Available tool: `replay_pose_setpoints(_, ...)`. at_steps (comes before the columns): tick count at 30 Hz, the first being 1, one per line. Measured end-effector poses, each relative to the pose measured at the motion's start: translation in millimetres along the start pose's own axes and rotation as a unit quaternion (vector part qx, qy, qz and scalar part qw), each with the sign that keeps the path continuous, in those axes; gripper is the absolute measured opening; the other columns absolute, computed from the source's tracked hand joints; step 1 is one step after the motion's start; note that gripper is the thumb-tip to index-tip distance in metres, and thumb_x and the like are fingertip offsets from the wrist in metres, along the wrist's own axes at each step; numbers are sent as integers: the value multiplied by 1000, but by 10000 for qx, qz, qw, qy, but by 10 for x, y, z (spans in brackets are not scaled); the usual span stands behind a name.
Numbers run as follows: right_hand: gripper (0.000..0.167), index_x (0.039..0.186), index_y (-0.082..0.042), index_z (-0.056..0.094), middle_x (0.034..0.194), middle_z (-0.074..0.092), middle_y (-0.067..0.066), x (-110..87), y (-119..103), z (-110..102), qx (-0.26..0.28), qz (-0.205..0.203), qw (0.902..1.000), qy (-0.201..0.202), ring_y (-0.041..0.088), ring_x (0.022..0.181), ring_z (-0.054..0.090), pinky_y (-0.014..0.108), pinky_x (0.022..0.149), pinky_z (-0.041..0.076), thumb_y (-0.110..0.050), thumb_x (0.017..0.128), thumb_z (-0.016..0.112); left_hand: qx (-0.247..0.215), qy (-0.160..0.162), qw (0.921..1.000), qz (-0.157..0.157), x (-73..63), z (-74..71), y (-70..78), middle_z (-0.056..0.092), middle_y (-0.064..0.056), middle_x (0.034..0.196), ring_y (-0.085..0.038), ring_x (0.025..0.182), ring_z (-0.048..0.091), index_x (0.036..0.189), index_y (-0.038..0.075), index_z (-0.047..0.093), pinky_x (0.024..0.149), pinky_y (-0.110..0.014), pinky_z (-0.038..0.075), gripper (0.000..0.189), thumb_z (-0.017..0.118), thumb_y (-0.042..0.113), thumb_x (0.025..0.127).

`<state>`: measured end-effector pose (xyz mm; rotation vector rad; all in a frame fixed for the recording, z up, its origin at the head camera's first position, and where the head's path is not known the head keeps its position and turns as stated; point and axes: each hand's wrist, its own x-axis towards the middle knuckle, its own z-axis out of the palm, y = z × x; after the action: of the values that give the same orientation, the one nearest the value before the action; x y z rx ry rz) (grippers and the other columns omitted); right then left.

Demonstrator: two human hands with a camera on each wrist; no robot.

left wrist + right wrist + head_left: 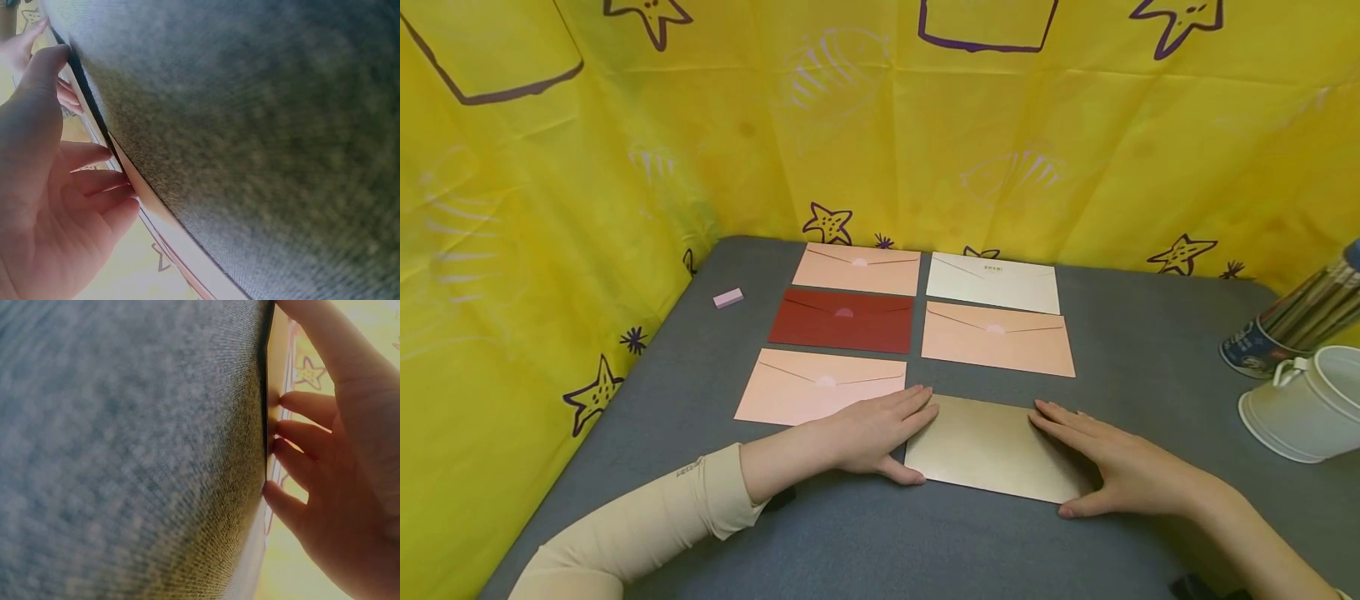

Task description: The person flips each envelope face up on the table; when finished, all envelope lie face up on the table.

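A plain gold envelope (992, 446) with no flap showing lies flat on the grey table in the nearest row, on the right. My left hand (880, 433) touches its left edge with fingers extended, the thumb by the near corner. At the opposite edge rests my right hand (1120, 462), fingers over the far right corner and thumb at the near one. A light pink envelope (827, 387) is beside the left hand, its near right part covered by that hand. Beyond the gold one lies a peach envelope (996, 337). Both wrist views show fingertips along the thin paper edges.
Farther back lie a red envelope (842, 321), another peach envelope (857, 268) and a white envelope (992, 279). A small pink eraser-like block (727, 298) sits at left. At right stand a pencil cup (1258, 346) and a white pot (1300, 408). Yellow cloth (850, 150) hangs behind.
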<state>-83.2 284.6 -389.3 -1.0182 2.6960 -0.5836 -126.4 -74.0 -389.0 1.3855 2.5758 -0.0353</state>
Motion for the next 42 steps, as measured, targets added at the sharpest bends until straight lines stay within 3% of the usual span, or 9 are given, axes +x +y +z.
replay_pose_setpoints(12, 92, 152, -19, 36, 158, 30, 5, -7, -17, 0, -373, -225, 9989, 173, 35, 136, 38, 3, 103, 8, -58, 78, 75, -146, -140, 9998, 29, -3, -45, -10, 24, -15, 158, -24, 147, 19, 154, 10, 29, 115, -31, 22, 87, 48, 66, 90)
replay_pose_setpoints(15, 88, 151, -20, 39, 156, 33, 3, -4, -23, -32, -571, -278, 9978, 214, 32, 135, 41, 19, 107, 29, -51, 79, 77, -257, -233, 9994, 63, -4, -75, -31, 25, -13, 158, -23, 146, 20, 154, 12, 29, 114, -31, 24, 83, 44, 66, 92)
replay_pose_setpoints(19, 81, 148, -18, 44, 151, 42, 6, 2, -11, -78, -723, -533, 9954, 329, 28, 129, 49, 37, 96, 48, -40, 79, 79, -680, -337, 9971, 64, -25, -130, -55, 28, -8, 158, -19, 145, 24, 154, 16, 31, 113, -33, 28, 75, 40, 62, 95)
replay_pose_setpoints(23, 72, 144, -16, 49, 145, 50, 7, 9, 22, -112, -477, -833, 9944, 450, 24, 125, 54, 21, 98, 42, -33, 81, 79, -861, -216, 9958, 234, -47, -166, -81, 35, -5, 155, -18, 142, 31, 152, 18, 37, 112, -35, 31, 66, 38, 57, 98)
replay_pose_setpoints(27, 64, 141, -16, 53, 140, 55, 5, 20, 63, -140, -125, -1100, 9922, 576, 19, 122, 56, 10, 100, 32, -27, 83, 77, -879, 62, 9950, 460, -59, -187, -111, 44, -3, 149, -16, 137, 40, 148, 18, 44, 110, -35, 34, 58, 38, 52, 101)
replay_pose_setpoints(32, 54, 134, -16, 60, 130, 63, 1, 31, 100, -176, 253, -1342, 9871, 835, 13, 115, 61, 9, 96, 36, -16, 82, 76, -839, 617, 9901, 943, -45, -194, -159, 56, -1, 139, -14, 126, 53, 141, 13, 53, 104, -31, 41, 49, 40, 42, 103)
replay_pose_setpoints(36, 46, 126, -18, 66, 119, 68, -6, 48, 113, -206, 501, -1258, 9852, 1053, 8, 105, 65, 12, 88, 45, -8, 82, 76, -942, 1351, 9764, 1394, -26, -200, -213, 65, 1, 125, -8, 109, 63, 131, 9, 62, 97, -25, 46, 38, 47, 31, 103)
replay_pose_setpoints(38, 44, 122, -19, 69, 114, 69, -9, 59, 132, -209, 626, -1175, 9842, 1164, 6, 99, 67, 15, 83, 49, -5, 81, 77, -1119, 1640, 9691, 1465, -18, -209, -234, 68, 2, 119, -4, 99, 66, 127, 10, 64, 94, -22, 47, 33, 50, 27, 103)
replay_pose_setpoints(42, 41, 116, -21, 71, 108, 71, -12, 77, 168, -200, 919, -1030, 9819, 1295, 5, 94, 68, 17, 79, 51, -1, 81, 76, -1496, 2040, 9566, 1449, 4, -224, -257, 71, 4, 113, -1, 93, 67, 122, 11, 69, 90, -18, 47, 28, 56, 23, 100)
